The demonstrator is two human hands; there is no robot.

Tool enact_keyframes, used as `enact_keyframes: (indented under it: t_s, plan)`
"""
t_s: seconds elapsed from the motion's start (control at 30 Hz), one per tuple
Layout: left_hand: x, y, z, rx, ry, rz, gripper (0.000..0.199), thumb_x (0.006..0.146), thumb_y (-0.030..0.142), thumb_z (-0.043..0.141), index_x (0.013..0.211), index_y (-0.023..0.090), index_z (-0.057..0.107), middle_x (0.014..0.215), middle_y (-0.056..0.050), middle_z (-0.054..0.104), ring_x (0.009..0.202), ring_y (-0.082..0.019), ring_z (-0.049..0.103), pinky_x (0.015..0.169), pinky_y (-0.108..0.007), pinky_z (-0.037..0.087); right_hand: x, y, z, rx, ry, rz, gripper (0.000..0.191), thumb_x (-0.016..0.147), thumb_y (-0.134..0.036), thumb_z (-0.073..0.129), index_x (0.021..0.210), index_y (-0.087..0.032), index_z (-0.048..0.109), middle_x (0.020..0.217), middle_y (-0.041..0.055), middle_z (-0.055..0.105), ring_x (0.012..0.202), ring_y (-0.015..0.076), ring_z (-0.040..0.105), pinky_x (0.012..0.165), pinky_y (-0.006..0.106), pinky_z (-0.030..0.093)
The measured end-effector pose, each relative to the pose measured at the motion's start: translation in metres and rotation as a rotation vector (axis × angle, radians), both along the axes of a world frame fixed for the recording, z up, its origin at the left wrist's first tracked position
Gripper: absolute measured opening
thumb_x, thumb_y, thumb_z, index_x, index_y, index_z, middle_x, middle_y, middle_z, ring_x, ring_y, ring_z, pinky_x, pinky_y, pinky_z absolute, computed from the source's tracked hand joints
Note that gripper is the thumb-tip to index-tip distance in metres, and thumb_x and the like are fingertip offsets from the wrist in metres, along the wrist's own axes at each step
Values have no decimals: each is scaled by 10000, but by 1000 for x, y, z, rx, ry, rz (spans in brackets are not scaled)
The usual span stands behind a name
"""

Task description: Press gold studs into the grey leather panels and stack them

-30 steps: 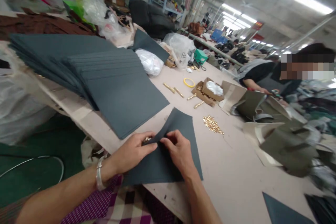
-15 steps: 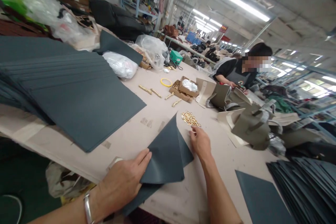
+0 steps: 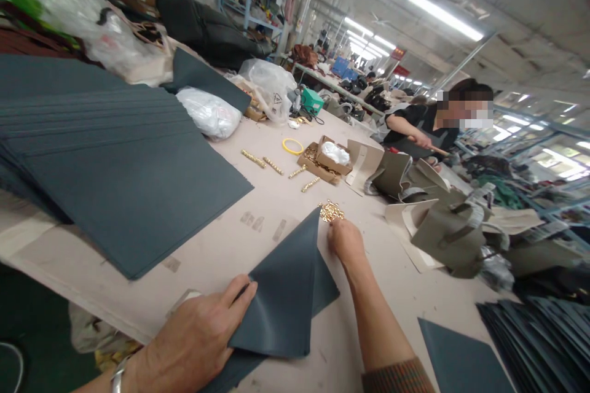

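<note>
My left hand (image 3: 203, 325) is closed on the edge of a dark blue-grey leather sheet (image 3: 281, 295), thumb on top and fingers underneath. The sheet is bent over, its pointed corner rising toward the middle of the table. Beside that corner lies a small pile of gold metal fittings (image 3: 330, 211). At the pile's near edge is my right hand (image 3: 345, 239), its fingers curled and pressed together. Whatever its fingertips hold is hidden or too small to make out.
Stacked dark sheets (image 3: 138, 196) cover the left of the table (image 3: 369, 331); more sheets (image 3: 544, 338) lie at lower right. Gold rods, a yellow tape ring (image 3: 292, 146) and a cardboard box (image 3: 322, 163) lie beyond. Olive bags (image 3: 442, 233) stand right, near a co-worker (image 3: 424, 129).
My left hand has drawn the sheet a little toward me and left. The right hand has moved slightly left, its fingers now more curled at the gold pile. The co-worker's arm has shifted.
</note>
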State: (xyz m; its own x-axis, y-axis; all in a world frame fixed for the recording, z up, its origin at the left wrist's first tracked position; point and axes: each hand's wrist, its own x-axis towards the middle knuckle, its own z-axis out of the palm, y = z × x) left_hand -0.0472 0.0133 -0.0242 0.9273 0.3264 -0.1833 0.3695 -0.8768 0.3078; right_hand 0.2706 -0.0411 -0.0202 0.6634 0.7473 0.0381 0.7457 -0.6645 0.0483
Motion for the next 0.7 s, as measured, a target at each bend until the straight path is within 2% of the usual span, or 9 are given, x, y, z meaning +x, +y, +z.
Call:
enact_keyframes:
  t_s: [0.13,0.27,0.33,0.37,0.43,0.47,0.57,0.7]
  plan:
    - [13,-4,3,-2,-12,-22,766,673,49,427,1433,146,403,1455,-171,462,1054,-269,659,847,-421,576,12,3,10,12,8,-82,258,800,-66,505,918,-86,733,911,226,729,873,286,706,780,363,498]
    - [36,-14,20,-1,-73,-60,751,658,78,466,1405,121,397,1398,-174,500,973,-269,672,775,-412,592,29,-22,46,94,67,-111,271,863,-172,489,991,-88,712,912,197,736,872,293,707,774,385,517]
    - [48,-19,29,17,-104,-79,684,694,100,481,1374,113,415,1350,-172,530,901,-259,677,713,-390,594,26,-38,68,282,190,-101,306,896,-300,498,1030,-105,691,869,150,739,783,254,709,722,359,538]
    - [53,-21,34,27,-120,-84,636,718,114,486,1352,114,432,1322,-169,545,859,-251,678,675,-378,591,19,-45,78,437,315,-78,324,879,-369,542,1019,-117,688,828,120,735,721,230,702,687,339,545]
    - [63,-23,39,45,-157,-84,532,761,146,495,1292,120,473,1248,-155,576,790,-240,672,609,-363,578,-5,-54,87,646,623,10,339,792,-455,653,934,-150,692,715,57,709,611,187,666,615,297,540]
    - [67,-24,41,51,-176,-84,477,778,163,499,1253,122,495,1203,-145,590,764,-237,668,585,-359,570,-20,-57,87,661,768,63,324,758,-462,688,881,-162,693,669,34,689,576,173,645,587,282,530]
    - [77,-26,39,73,-235,-106,291,829,189,481,1106,130,550,1037,-102,615,720,-229,654,548,-350,550,-59,-57,71,432,978,195,236,796,-416,647,811,-185,694,626,5,659,553,148,606,554,254,494]
    - [84,-29,32,130,-318,-149,187,892,196,426,1011,142,561,926,-62,609,697,-223,635,536,-353,533,-69,-49,49,200,882,258,180,835,-324,586,798,-204,716,641,-6,668,566,141,584,555,245,455]
